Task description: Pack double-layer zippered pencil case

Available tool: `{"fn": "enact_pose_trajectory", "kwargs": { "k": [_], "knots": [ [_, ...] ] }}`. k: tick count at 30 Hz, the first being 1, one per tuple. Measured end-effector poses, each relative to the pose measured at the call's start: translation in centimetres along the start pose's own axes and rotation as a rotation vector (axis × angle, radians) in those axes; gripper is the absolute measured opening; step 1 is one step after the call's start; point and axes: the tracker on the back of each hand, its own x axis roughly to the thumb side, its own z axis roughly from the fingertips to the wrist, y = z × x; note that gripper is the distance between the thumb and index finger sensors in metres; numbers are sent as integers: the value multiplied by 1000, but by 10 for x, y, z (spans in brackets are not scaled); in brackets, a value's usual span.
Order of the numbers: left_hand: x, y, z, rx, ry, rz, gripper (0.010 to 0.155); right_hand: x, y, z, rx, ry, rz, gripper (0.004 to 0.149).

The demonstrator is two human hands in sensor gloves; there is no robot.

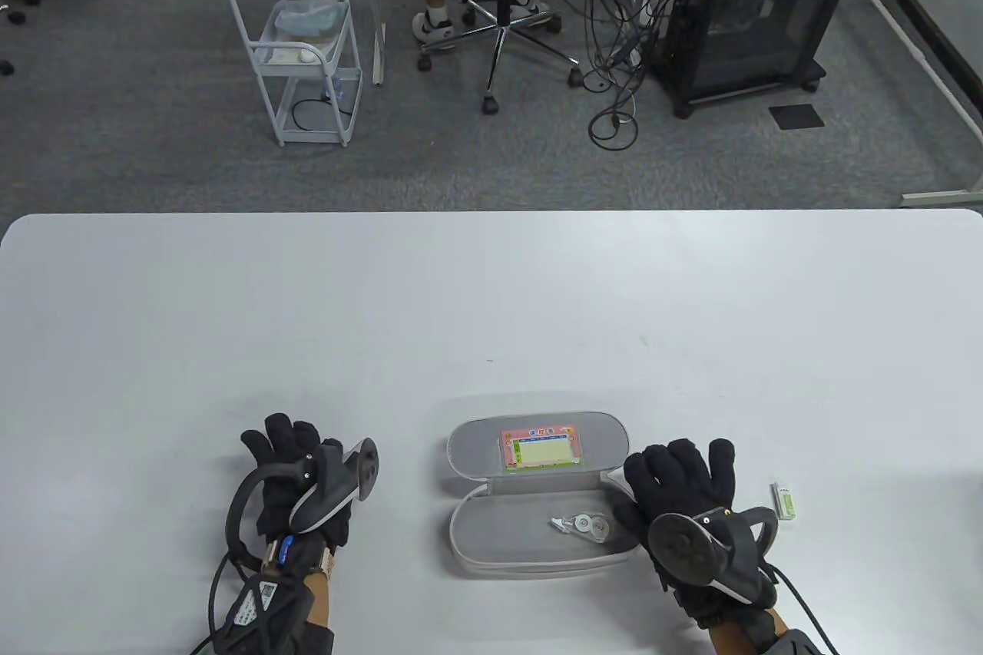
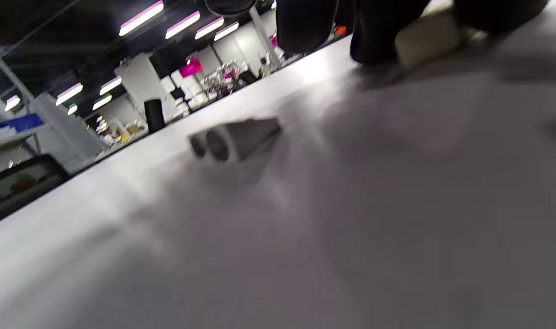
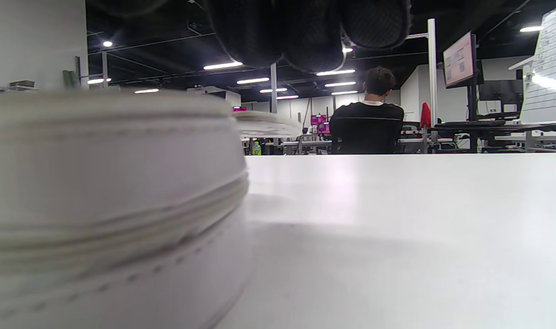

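A grey oval fabric zippered pencil case (image 1: 537, 517) lies unzipped and folded open near the front edge of the white table (image 1: 491, 302), its lid half farther from the person and showing a small colourful timetable card (image 1: 541, 449) in its pocket. In the nearer half lies a clear-and-white correction tape dispenser (image 1: 581, 524). The right hand (image 1: 683, 494) rests flat beside the case's right end, fingers spread and gripping nothing, its thumb side touching or nearly touching the case rim. Just to its right a small white-and-green eraser (image 1: 784, 499) lies on the table. The left hand (image 1: 296, 478) sits well to the left of the case with fingers curled downward; in the blurred left wrist view a pale, blocky object (image 2: 426, 39) shows under the fingertips, though whether the hand holds it cannot be told. A small grey two-hole pencil sharpener (image 2: 234, 138) lies on the table beyond it.
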Motion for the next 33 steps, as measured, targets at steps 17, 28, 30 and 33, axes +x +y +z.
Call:
{"fn": "enact_pose_trajectory", "kwargs": {
  "k": [17,28,30,33],
  "knots": [
    [80,85,90,491,-580,350,54,-31,-2,-3,18,123,-21,61],
    [113,69,96,290,-677,175,61,-69,-1,-3,38,273,-55,61],
    [108,69,97,355,-696,190,61,-77,-3,-2,35,319,-63,63],
    [102,71,97,408,-704,218,61,-97,-10,2,-3,428,-57,65]
  ]
}}
